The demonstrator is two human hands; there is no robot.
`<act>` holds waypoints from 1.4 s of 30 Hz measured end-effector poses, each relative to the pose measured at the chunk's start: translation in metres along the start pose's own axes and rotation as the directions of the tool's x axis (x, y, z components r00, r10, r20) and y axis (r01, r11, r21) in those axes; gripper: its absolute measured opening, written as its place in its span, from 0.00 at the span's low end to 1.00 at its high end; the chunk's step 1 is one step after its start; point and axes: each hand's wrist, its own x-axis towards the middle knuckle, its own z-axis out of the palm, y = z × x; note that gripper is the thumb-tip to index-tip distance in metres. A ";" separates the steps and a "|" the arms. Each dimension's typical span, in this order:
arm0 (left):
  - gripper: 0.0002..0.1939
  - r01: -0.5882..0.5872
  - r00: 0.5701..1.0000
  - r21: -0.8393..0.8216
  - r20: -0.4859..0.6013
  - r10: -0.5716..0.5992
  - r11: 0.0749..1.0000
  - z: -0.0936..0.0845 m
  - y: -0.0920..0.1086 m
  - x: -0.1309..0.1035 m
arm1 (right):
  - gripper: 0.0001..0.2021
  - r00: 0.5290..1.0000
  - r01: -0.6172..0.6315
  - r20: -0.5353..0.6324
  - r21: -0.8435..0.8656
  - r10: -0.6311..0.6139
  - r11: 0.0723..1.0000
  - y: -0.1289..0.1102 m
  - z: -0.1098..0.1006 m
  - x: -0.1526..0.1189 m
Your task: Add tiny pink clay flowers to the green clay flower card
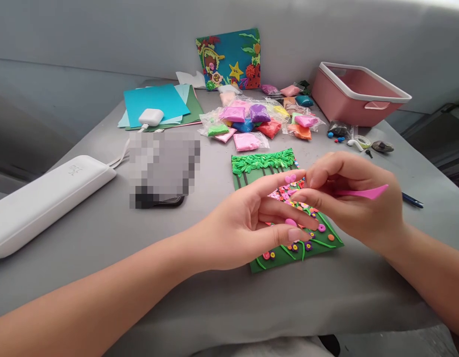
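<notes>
One pink tool (376,192) in right hand (367,215).
Left hand (233,225) slanted over clay picture (264,161), grip loosely open; right grip closed.

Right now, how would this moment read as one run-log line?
left hand: over flower picture | right hand: holding pink tool | beyond: colored packets

Bare tabletop (210,307) lies open in front; bagged clay (248,121) and the pink basket (358,101) block the back.

Glossy smooth plastic power strip (51,206); matt cloth-covered counter (210,302); shiny clear plastic packets (248,141); smooth pink plastic tool (367,192).
</notes>
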 end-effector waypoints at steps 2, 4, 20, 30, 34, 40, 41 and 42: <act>0.37 0.001 1.000 0.039 0.010 -0.001 0.999 0.000 0.000 0.001 | 0.16 1.000 0.028 -0.006 -0.037 -0.028 0.999 0.000 0.000 0.000; 0.38 0.000 1.000 0.061 0.024 -0.002 0.998 0.000 0.000 0.001 | 0.16 0.999 0.047 -0.013 -0.064 -0.047 0.997 0.000 0.000 0.000; 0.39 -0.020 0.999 0.105 0.048 0.015 0.994 0.000 -0.004 0.003 | 0.15 0.996 0.087 -0.004 -0.113 -0.088 0.990 0.002 -0.001 -0.001; 0.38 -0.054 0.997 0.149 0.061 0.045 0.987 0.000 -0.008 0.002 | 0.15 0.996 0.085 -0.006 -0.135 -0.087 0.987 0.004 0.000 -0.002; 0.38 -0.051 0.997 0.138 0.057 0.043 0.989 -0.002 -0.010 0.003 | 0.16 0.995 0.097 -0.013 -0.146 -0.100 0.985 0.002 0.002 -0.001; 0.35 0.031 0.999 0.001 0.024 -0.031 1.000 -0.001 -0.003 0.005 | 0.18 0.998 0.057 -0.031 -0.085 -0.060 0.995 0.007 0.000 -0.001; 0.33 0.034 0.999 -0.043 0.007 -0.034 0.999 -0.002 -0.001 0.006 | 0.17 0.998 0.056 -0.031 -0.059 -0.058 0.997 0.008 -0.001 0.000; 0.32 0.028 0.999 -0.089 -0.021 -0.030 0.996 -0.002 0.000 0.006 | 0.16 0.997 0.073 -0.029 -0.038 -0.074 0.997 0.009 -0.002 0.000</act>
